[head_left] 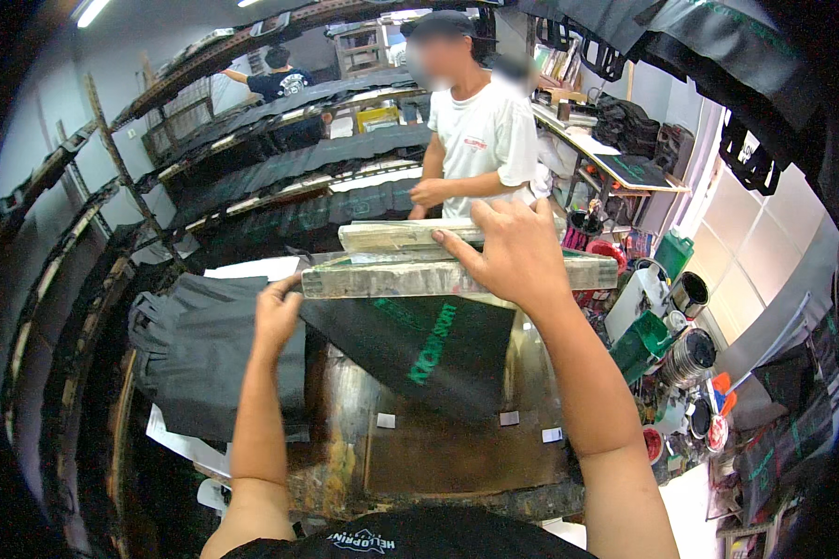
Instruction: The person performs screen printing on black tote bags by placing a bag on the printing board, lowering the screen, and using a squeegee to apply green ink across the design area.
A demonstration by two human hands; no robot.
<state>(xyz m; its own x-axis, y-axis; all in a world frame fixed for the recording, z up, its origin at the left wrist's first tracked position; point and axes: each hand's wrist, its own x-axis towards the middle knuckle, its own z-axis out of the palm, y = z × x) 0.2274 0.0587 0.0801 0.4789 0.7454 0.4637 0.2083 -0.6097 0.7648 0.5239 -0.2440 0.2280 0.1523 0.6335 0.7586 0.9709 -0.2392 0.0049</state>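
A screen-printing frame [391, 279] with a pale, stained wooden edge stands raised across the middle of the worktable. Above its near edge lies a pale wooden squeegee [382, 237]. My right hand [517, 247] is closed over the squeegee, thumb on the near side and fingers beyond. Under the frame, a black fabric sheet [466, 363] with green printing sits askew. Its left corner meets my left hand [278, 312], whose fingers are pinched on it close to the frame's left end. The brown printing board [438, 461] shows below, with small white tabs on it.
To the left lies a stack of dark fabric pieces [210, 345]. Paint cans [690, 354] and green containers [643, 345] crowd the right side. Across the table stands a person in a white shirt [485, 140]. Long racks [280, 168] of black sheets fill the back left.
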